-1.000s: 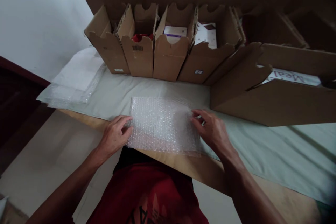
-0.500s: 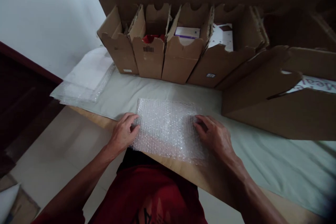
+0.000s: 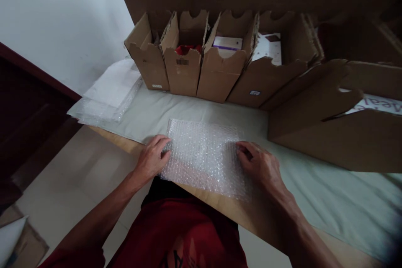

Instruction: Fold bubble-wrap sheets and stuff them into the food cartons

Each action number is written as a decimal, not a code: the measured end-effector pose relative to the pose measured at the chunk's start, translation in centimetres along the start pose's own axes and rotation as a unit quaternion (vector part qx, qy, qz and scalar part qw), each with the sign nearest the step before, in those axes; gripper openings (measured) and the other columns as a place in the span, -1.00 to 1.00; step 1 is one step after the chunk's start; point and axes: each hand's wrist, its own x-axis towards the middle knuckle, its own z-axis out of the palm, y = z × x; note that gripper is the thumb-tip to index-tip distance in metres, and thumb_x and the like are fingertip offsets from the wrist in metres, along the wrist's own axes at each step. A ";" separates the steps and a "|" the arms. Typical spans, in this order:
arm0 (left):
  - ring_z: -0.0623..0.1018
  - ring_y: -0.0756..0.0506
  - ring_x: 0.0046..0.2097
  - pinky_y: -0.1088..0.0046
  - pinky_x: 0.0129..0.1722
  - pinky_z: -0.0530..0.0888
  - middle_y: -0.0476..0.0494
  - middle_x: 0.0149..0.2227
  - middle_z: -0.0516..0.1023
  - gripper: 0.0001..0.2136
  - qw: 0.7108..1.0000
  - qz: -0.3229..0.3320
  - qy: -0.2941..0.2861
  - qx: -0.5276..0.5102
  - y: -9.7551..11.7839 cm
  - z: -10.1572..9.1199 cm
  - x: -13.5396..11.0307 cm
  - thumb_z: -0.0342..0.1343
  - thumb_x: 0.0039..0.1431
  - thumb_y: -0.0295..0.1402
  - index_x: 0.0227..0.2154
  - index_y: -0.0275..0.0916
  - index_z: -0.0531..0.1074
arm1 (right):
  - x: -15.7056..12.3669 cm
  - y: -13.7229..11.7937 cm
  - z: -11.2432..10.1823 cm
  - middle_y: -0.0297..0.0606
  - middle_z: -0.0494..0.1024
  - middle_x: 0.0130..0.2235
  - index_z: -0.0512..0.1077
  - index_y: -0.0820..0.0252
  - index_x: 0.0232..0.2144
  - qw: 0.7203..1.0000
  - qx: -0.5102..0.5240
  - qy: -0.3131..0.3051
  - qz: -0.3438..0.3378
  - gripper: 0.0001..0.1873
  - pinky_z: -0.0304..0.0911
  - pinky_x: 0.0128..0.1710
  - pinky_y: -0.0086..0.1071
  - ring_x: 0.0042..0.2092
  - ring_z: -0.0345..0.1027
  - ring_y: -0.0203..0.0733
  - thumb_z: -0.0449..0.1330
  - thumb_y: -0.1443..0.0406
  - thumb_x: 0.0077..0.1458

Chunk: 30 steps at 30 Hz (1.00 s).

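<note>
A clear bubble wrap sheet point(image 3: 202, 155) lies roughly flat at the front of the cloth-covered table, its near edge reaching over the bare wooden rim. My left hand point(image 3: 153, 157) is at the sheet's left edge, fingers bent and thumb a little apart from them, the tips on the plastic. At the right edge my right hand point(image 3: 259, 161) has its thumb and index finger close together on the wrap. The lower fingers of both hands are partly hidden.
A stack of bubble wrap sheets point(image 3: 108, 88) lies at the table's left end. Several open cardboard bins point(image 3: 184, 77) stand in a row behind, some with boxes or red items inside. A larger cardboard box point(image 3: 333, 134) stands at the right. Pale green cloth point(image 3: 310, 176) covers the table.
The view has shifted slightly, so everything sits a little further right and lower. Both hands stay at the sheet's edges, and the sheet lies as before.
</note>
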 end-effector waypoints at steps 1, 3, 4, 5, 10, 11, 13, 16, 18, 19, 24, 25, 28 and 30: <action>0.59 -0.14 -0.11 0.16 -0.01 0.58 -0.24 0.01 0.56 -0.68 1.000 0.003 0.001 -0.004 0.0 -0.1 0.0 0.08 0.19 -0.49 0.00 -0.23 0.49 | 0.0 0.0 -0.1 -0.15 0.69 -0.22 0.60 0.11 -0.15 1.000 0.003 0.001 0.001 -0.68 0.38 -0.36 -0.20 -0.30 0.57 0.04 0.07 0.26 0.20; 0.59 -0.15 -0.07 0.18 -0.01 0.59 -0.25 0.01 0.56 -0.70 1.000 0.013 0.008 -0.018 0.0 -0.4 -0.2 0.08 0.20 -0.48 -0.01 -0.22 0.50 | -0.4 -0.1 -0.5 -0.13 0.68 -0.26 0.60 0.15 -0.14 1.000 0.003 0.006 -0.005 -0.69 0.38 -0.36 -0.17 -0.33 0.55 0.04 0.08 0.23 0.22; 0.60 -0.16 -0.05 0.19 -0.01 0.60 -0.25 0.01 0.56 -0.71 0.999 0.020 0.013 -0.026 0.1 -0.6 -0.4 0.07 0.22 -0.47 -0.02 -0.23 0.50 | -0.8 -0.3 -0.9 -0.12 0.67 -0.27 0.59 0.17 -0.14 1.000 0.003 0.008 -0.017 -0.69 0.39 -0.34 -0.15 -0.35 0.54 0.02 0.09 0.22 0.24; 0.60 -0.17 -0.03 0.19 0.00 0.60 -0.26 0.02 0.56 -0.72 0.999 0.029 0.020 -0.031 0.2 -0.8 -0.6 0.07 0.23 -0.46 -0.02 -0.24 0.51 | -1.5 -0.4 -1.4 -0.11 0.66 -0.26 0.58 0.19 -0.12 0.999 0.006 0.007 -0.035 -0.69 0.40 -0.33 -0.15 -0.37 0.53 -0.01 0.10 0.21 0.26; 0.58 -0.17 0.00 0.19 0.05 0.56 -0.24 -0.06 0.59 -0.79 0.992 0.113 0.042 -0.038 1.6 -1.9 -2.1 0.08 0.29 -0.47 -0.08 -0.22 0.54 | -5.8 -2.0 -3.5 -0.04 0.61 0.01 0.50 0.20 0.00 0.983 0.027 -0.039 -0.180 -0.69 0.41 -0.16 -0.16 -0.14 0.54 0.00 0.15 0.17 0.33; 0.58 -0.17 -0.01 0.19 0.05 0.56 -0.23 -0.07 0.60 -0.79 0.989 0.134 0.036 -0.045 2.0 -2.0 -2.4 0.09 0.29 -0.48 -0.08 -0.22 0.54 | -6.5 -2.4 -3.5 -0.03 0.59 0.04 0.49 0.20 0.00 0.978 0.024 -0.050 -0.199 -0.70 0.40 -0.13 -0.14 -0.08 0.52 0.02 0.15 0.18 0.33; 0.56 -0.17 0.01 0.17 0.06 0.56 -0.22 -0.08 0.60 -0.79 0.982 0.174 0.009 -0.065 2.8 -1.7 -2.8 0.12 0.28 -0.49 -0.06 -0.23 0.52 | -7.5 -3.2 -3.2 -0.02 0.59 0.04 0.49 0.22 -0.01 0.974 0.006 -0.061 -0.217 -0.73 0.38 -0.11 -0.12 -0.05 0.49 0.06 0.14 0.21 0.35; 0.54 -0.20 0.06 0.11 0.10 0.54 -0.24 -0.05 0.59 -0.77 0.972 0.215 -0.043 -0.081 4.0 -1.1 -3.1 0.16 0.25 -0.47 -0.04 -0.22 0.51 | -7.7 -4.1 -2.5 -0.05 0.62 -0.01 0.52 0.22 -0.08 0.973 -0.041 -0.053 -0.222 -0.77 0.33 -0.15 -0.13 -0.12 0.47 0.02 0.08 0.32 0.38; 0.53 -0.22 0.07 0.07 0.10 0.53 -0.23 -0.03 0.59 -0.77 0.970 0.223 -0.067 -0.076 4.6 -0.7 -3.3 0.18 0.24 -0.45 -0.05 -0.19 0.51 | -7.3 -4.4 -2.2 -0.08 0.65 -0.06 0.55 0.20 -0.16 0.972 -0.063 -0.050 -0.222 -0.74 0.30 -0.17 -0.15 -0.17 0.47 -0.02 0.04 0.39 0.37; 0.53 -0.23 0.07 0.06 0.10 0.53 -0.23 -0.03 0.59 -0.76 0.969 0.223 -0.075 -0.070 4.9 -0.5 -3.3 0.18 0.23 -0.44 -0.05 -0.18 0.51 | -7.0 -4.4 -2.1 -0.09 0.65 -0.08 0.56 0.19 -0.19 0.972 -0.063 -0.051 -0.219 -0.73 0.29 -0.18 -0.16 -0.19 0.48 -0.03 0.04 0.41 0.36; 0.53 -0.29 0.02 0.05 0.03 0.52 -0.28 -0.03 0.59 -0.66 0.972 0.213 -0.095 -0.009 5.9 0.3 -3.1 0.25 0.14 -0.39 0.00 -0.23 0.47 | -5.3 -3.6 -2.4 -0.18 0.68 -0.18 0.56 0.12 -0.29 0.981 0.048 -0.086 -0.168 -0.77 0.31 -0.17 -0.15 -0.20 0.53 -0.03 0.09 0.33 0.31; 0.54 -0.28 0.00 0.06 0.00 0.52 -0.28 -0.05 0.59 -0.66 0.974 0.205 -0.092 0.003 6.0 0.5 -3.0 0.25 0.14 -0.39 0.00 -0.23 0.47 | -4.8 -3.4 -2.5 -0.20 0.68 -0.21 0.56 0.11 -0.30 0.981 0.073 -0.100 -0.149 -0.77 0.32 -0.15 -0.14 -0.20 0.54 -0.04 0.09 0.31 0.30; 0.55 -0.24 -0.06 0.13 -0.05 0.53 -0.22 -0.11 0.61 -0.71 0.980 0.182 -0.075 0.022 6.0 1.0 -2.5 0.16 0.16 -0.51 -0.05 -0.21 0.49 | -3.5 -3.0 -3.0 -0.22 0.67 -0.28 0.56 0.11 -0.33 0.977 0.119 -0.137 -0.109 -0.75 0.35 -0.12 -0.13 -0.24 0.54 -0.07 0.09 0.27 0.29; 0.57 -0.19 -0.13 0.19 -0.10 0.53 -0.18 -0.18 0.63 -0.73 0.983 0.176 -0.059 0.013 5.8 1.2 -2.1 0.06 0.18 -0.59 -0.13 -0.21 0.50 | -3.0 -2.9 -3.5 -0.20 0.67 -0.27 0.58 0.12 -0.32 0.975 0.126 -0.150 -0.108 -0.74 0.36 -0.10 -0.11 -0.23 0.54 -0.06 0.10 0.21 0.30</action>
